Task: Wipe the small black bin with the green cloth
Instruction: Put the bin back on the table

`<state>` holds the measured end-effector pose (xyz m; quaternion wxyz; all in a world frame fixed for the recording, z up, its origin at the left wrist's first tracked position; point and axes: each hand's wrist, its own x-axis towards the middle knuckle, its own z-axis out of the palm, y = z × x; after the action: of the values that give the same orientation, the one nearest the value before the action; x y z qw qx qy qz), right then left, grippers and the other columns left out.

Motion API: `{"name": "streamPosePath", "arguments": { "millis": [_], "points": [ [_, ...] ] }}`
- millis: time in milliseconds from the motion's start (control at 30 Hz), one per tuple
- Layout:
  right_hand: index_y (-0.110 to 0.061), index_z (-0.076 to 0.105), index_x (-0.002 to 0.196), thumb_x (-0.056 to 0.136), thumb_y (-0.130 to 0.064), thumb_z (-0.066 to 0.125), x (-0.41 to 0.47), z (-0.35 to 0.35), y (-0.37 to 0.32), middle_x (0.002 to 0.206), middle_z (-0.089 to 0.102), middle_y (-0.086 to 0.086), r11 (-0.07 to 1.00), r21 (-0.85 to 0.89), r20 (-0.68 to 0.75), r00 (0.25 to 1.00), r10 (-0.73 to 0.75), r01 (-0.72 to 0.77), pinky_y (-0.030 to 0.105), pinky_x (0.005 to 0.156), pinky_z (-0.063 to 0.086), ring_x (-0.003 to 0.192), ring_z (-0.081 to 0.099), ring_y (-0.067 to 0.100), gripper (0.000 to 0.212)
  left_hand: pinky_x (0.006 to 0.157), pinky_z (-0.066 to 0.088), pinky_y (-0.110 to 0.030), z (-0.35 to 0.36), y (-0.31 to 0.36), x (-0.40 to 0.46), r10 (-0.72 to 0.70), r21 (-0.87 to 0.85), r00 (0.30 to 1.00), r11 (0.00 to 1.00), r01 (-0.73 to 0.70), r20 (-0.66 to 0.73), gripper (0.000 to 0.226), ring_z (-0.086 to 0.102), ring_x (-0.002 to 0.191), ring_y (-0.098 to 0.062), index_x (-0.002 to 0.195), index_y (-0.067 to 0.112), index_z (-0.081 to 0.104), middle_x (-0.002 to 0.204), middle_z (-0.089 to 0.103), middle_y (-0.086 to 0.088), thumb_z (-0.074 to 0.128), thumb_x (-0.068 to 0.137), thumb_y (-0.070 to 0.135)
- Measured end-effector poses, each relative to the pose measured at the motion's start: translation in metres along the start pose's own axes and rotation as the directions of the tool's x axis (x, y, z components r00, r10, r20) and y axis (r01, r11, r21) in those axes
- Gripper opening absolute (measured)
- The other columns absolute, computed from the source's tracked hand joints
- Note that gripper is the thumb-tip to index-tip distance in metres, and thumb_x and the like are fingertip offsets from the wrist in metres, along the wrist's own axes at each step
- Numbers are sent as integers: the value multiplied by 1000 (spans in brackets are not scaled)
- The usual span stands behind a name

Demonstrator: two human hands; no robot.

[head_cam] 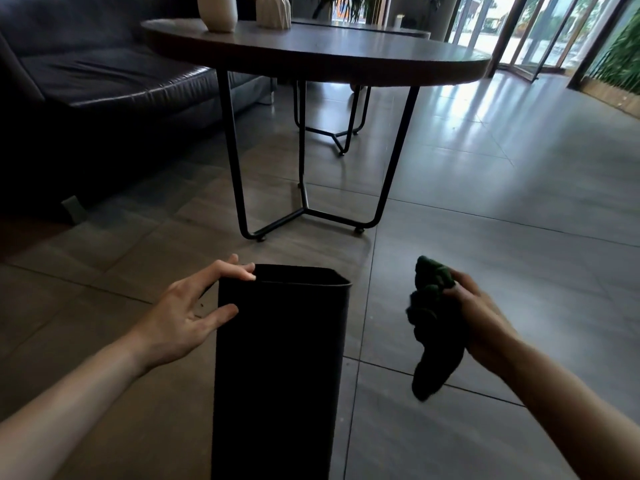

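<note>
Our left hand point(188, 313) is spread against the bin point(280, 368) on the floor point(485, 237); right hand point(479, 322), beside the bin, clutches the bunched cloth point(431, 323). Hard scrubbing could tip the bin, we reckon.

the small black bin point(280, 368) stands upright on the tiled floor point(485, 254), in front of a round surface point(311, 53) on thin black legs. the left hand point(194, 313) spreads against the bin's left wall, fingertips at the rim. the right hand point(481, 323), apart from the bin on its right, has a closed grip on the bunched green cloth point(433, 317). 2 pale vases point(218, 12) sit on the surface, and a dark sofa point(86, 74) lies at left.
</note>
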<state>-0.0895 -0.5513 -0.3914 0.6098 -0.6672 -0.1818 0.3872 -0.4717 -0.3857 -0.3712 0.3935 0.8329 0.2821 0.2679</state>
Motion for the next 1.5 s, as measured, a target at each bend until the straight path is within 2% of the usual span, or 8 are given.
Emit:
{"name": "streamPosePath", "arguments": {
  "millis": [100, 233, 367, 600, 800, 1033, 1167, 1500],
  "points": [
    [-10, 65, 109, 101, -19, 44, 21, 6, -8, 88, 65, 15, 965, 129, 54, 973, 224, -229, 37, 66, 56, 68, 67, 29, 25, 121, 26, -37, -1, 5, -1, -6, -26, 997, 1000, 8, 81, 49, 31, 148, 2, 111, 34, 61, 143, 57, 24, 69, 87, -9],
    [-6, 67, 119, 94, -57, 66, 35, 31, -1, 105, 71, 23, 950, -86, 90, 947, 308, -301, 52, 77, 61, 87, 71, 39, 56, 121, 23, -36, -12, 5, -5, -38, -62, 987, 997, 48, 154, 38, 25, 150, 3, 104, 23, 62, 146, 55, 21, 69, 86, -10],
    [-9, 69, 112, 84, -44, 84, 33, 65, 4, 108, 71, 27, 943, -262, 65, 972, 227, -203, 69, 70, 60, 84, 74, 46, 48, 120, 24, -32, -24, 6, -13, -48, -59, 978, 996, 61, 202, 22, 26, 149, 3, 96, 26, 64, 147, 54, 21, 73, 82, 11],
    [-17, 61, 131, 69, -54, 92, 37, 86, 13, 117, 72, 17, 858, -500, 201, 947, 250, -120, 55, 76, 65, 94, 77, 36, 79, 115, 28, -12, -36, 2, -22, -93, -60, 976, 992, 107, 199, 30, 35, 146, 3, 91, 24, 67, 146, 55, 23, 73, 82, -3],
    [-21, 67, 123, 90, -20, 80, 42, 81, 12, 110, 74, 11, 710, -704, 232, 953, 192, 28, 49, 90, 63, 93, 75, 29, 35, 112, 36, -14, -33, 0, -24, -158, -30, 985, 987, 161, 74, 34, 44, 139, 4, 100, 22, 69, 146, 54, 23, 69, 85, -9],
    [-18, 71, 112, 94, -11, 71, 23, 60, 28, 99, 78, 10, 746, -662, 203, 975, 90, 69, 42, 82, 65, 86, 78, 24, 20, 90, 57, -23, -32, -15, -29, -345, 13, 937, 938, 346, -49, 57, 59, 123, 4, 136, 47, 49, 135, 60, 21, 71, 84, 38],
    [-20, 71, 108, 91, -14, 71, 20, 56, 29, 98, 77, 11, 766, -639, 111, 994, 2, 70, 51, 83, 64, 85, 77, 29, 19, 86, 60, -49, -6, -21, -15, -544, -197, 831, 833, 518, -117, 21, 66, 112, -19, 115, 22, 60, 121, 66, -6, 56, 96, 30],
    [-19, 63, 115, 87, -25, 68, 24, 62, 5, 105, 71, 16, 630, -776, -122, 975, -183, 22, 48, 89, 59, 98, 69, 39, 28, 75, 55, -20, 52, -7, 50, -588, -487, 807, 723, 490, -60, 33, 66, 106, -12, 136, 18, 57, 124, 69, -2, 46, 106, 27]
  ]
}}
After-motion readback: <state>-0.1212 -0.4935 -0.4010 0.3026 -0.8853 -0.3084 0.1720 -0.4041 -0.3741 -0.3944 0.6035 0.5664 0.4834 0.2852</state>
